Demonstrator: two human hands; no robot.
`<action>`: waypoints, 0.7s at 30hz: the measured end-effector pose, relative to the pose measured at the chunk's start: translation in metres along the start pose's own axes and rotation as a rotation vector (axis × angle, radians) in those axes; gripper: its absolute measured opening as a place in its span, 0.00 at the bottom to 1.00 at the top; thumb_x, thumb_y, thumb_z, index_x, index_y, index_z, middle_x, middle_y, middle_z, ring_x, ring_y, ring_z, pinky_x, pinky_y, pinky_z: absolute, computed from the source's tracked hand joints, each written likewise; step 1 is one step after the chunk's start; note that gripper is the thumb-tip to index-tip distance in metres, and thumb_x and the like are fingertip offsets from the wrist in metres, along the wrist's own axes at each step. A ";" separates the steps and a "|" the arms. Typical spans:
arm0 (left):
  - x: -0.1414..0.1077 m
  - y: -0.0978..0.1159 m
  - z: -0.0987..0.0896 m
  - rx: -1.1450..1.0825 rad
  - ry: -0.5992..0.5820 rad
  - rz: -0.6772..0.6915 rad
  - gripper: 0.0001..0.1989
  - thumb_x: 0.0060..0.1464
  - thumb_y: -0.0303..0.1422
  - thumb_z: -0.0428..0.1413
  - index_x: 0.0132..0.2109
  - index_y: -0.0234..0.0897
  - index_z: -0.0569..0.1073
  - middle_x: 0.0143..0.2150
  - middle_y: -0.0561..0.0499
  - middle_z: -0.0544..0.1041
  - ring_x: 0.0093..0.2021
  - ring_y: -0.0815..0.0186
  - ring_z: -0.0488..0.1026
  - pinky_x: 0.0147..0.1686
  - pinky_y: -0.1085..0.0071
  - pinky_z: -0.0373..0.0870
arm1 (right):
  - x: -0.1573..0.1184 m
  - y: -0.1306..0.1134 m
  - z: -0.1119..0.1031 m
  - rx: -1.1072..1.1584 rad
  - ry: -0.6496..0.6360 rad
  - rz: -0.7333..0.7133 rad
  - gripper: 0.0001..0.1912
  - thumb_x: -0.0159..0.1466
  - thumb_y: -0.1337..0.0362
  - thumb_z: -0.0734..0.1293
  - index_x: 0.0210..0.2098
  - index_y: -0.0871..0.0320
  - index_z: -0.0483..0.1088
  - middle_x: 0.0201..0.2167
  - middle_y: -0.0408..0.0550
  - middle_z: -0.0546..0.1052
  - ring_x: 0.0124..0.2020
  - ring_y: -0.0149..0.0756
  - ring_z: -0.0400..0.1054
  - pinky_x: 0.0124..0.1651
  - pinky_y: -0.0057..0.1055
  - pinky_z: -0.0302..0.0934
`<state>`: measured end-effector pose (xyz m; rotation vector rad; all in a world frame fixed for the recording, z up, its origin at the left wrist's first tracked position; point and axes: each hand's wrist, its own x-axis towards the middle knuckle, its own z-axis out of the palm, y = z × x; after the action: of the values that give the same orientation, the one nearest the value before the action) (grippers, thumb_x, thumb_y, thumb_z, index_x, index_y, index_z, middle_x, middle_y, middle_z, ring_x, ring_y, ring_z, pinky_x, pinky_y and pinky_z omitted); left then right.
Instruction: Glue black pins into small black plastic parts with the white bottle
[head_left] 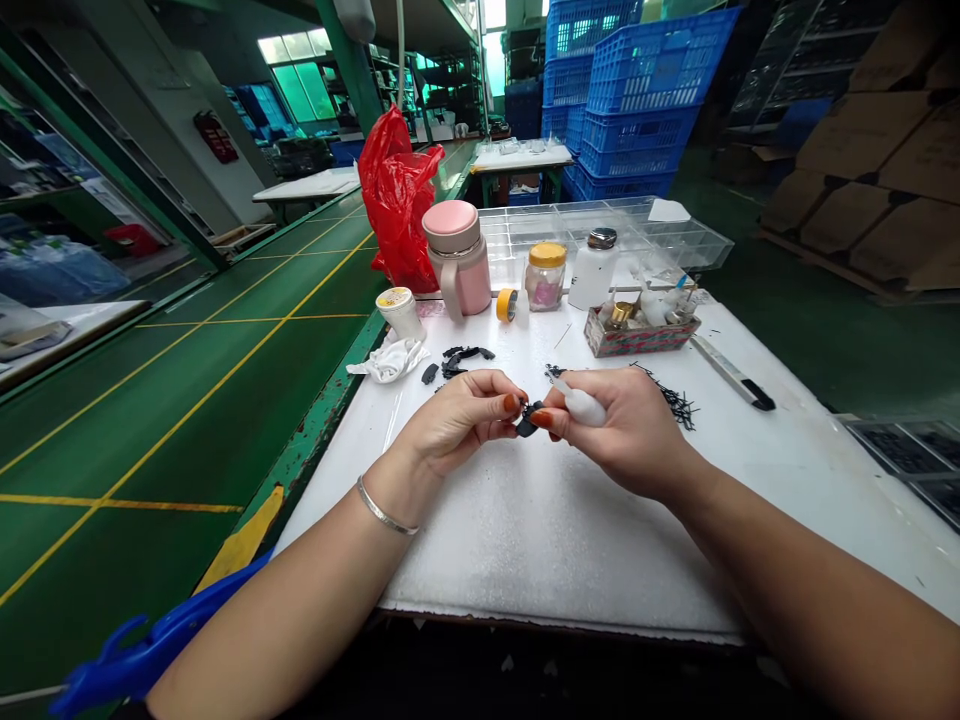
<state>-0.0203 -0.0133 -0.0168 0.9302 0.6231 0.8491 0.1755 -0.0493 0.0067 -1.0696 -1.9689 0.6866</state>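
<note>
A small black plastic part (528, 422) is between my two hands, above the white tabletop. My left hand (469, 415) pinches it between thumb and fingers. In my right hand (634, 425) is a small white squeeze bottle (586, 407) with a narrow tip that points up and left. The right thumb and fingertip also meet the black part's right side. Just beyond my left hand lie several curved black pieces (465, 360). Thin black sticks (677, 405) are heaped behind my right hand. The part's details are too small to make out.
Along the back stand a pink mug (472, 270), yellow tape (507, 305), a yellow-lidded jar (546, 278), a white bottle (592, 272) and a box of small bottles (637, 340). A utility knife (731, 372) lies right; a white cup (401, 315) and cloth (391, 360) sit left.
</note>
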 end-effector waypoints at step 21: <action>0.002 0.003 -0.003 0.273 0.087 0.073 0.13 0.37 0.31 0.73 0.26 0.31 0.77 0.28 0.47 0.78 0.30 0.64 0.75 0.33 0.70 0.70 | 0.000 -0.002 0.008 -0.329 0.060 -0.097 0.08 0.58 0.67 0.68 0.23 0.60 0.72 0.19 0.44 0.73 0.20 0.30 0.62 0.27 0.29 0.48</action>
<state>-0.0229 -0.0097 -0.0159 1.1729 0.7979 0.8867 0.1681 -0.0512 0.0045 -1.1614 -2.1125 0.2791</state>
